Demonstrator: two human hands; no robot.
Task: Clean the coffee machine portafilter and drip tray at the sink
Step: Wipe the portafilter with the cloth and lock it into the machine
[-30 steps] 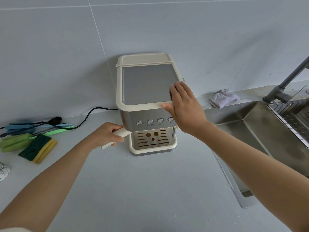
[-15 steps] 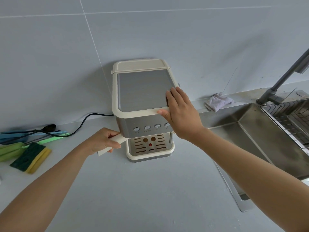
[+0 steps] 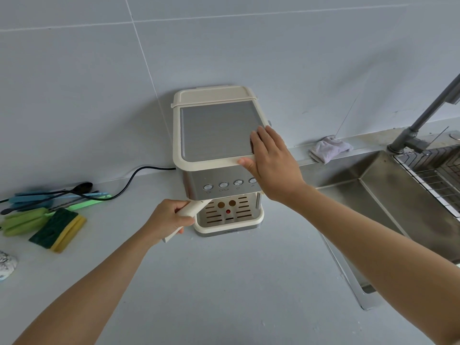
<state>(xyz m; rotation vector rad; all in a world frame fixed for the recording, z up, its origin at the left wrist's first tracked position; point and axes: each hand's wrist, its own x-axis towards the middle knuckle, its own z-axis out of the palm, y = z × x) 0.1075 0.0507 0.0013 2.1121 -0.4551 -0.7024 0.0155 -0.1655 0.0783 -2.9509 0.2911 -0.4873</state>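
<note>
A cream and steel coffee machine (image 3: 214,135) stands on the grey counter against the wall. Its slotted drip tray (image 3: 227,217) sits in the base. My left hand (image 3: 169,220) is closed around the cream portafilter handle (image 3: 193,209), which sticks out to the left under the brew head; the portafilter's basket is hidden. My right hand (image 3: 271,165) lies flat on the machine's front right top corner, fingers together, thumb on the cream rim. The steel sink (image 3: 388,195) is to the right.
A grey faucet (image 3: 423,120) rises over the sink, with a wire rack (image 3: 438,175) at its far right. A crumpled cloth (image 3: 331,148) lies on the ledge. At left lie sponges (image 3: 58,229), brushes and a black spoon (image 3: 82,188). A black cord (image 3: 139,173) runs behind the machine.
My left hand has swung the portafilter handle toward the machine's front. The view has drifted slightly. My right hand stays pressed on the machine's top corner.
</note>
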